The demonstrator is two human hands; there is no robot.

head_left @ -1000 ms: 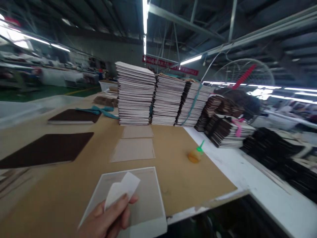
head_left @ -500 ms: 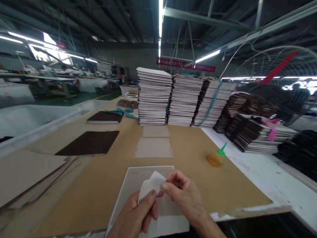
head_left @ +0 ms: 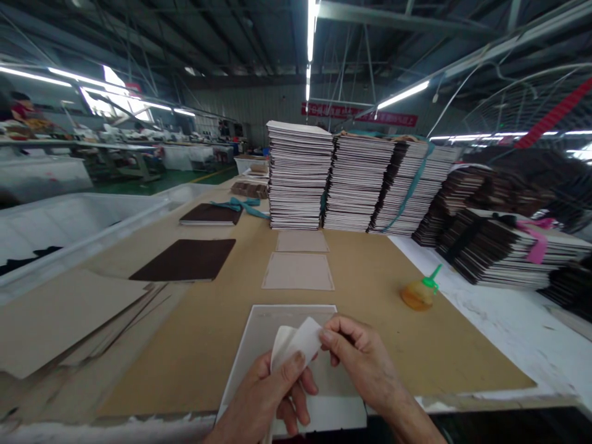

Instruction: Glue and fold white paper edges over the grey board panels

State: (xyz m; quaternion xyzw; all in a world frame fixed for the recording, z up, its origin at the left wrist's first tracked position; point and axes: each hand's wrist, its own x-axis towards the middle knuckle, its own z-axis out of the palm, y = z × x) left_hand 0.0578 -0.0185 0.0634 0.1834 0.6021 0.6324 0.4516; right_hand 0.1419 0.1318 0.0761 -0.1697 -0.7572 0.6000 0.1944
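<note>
Left hand [head_left: 272,387], thumb [head_left: 292,365] pressed on top, right hand [head_left: 365,357] pinching, fingers [head_left: 343,325] curled

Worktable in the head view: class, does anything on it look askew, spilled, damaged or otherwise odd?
Yes: the table's front edge looks ragged, perhaps torn. The beige sheets at the left lie at an angle, unlike the two pale panels squared up mid-table. No spill shows around the green-nozzled bottle.

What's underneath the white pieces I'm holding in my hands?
Below the white pieces, held in the left hand with the right hand at their edge, is a pale-edged grey panel. The hands and pieces cover part of it, so whatever lies there can't be seen.
</note>
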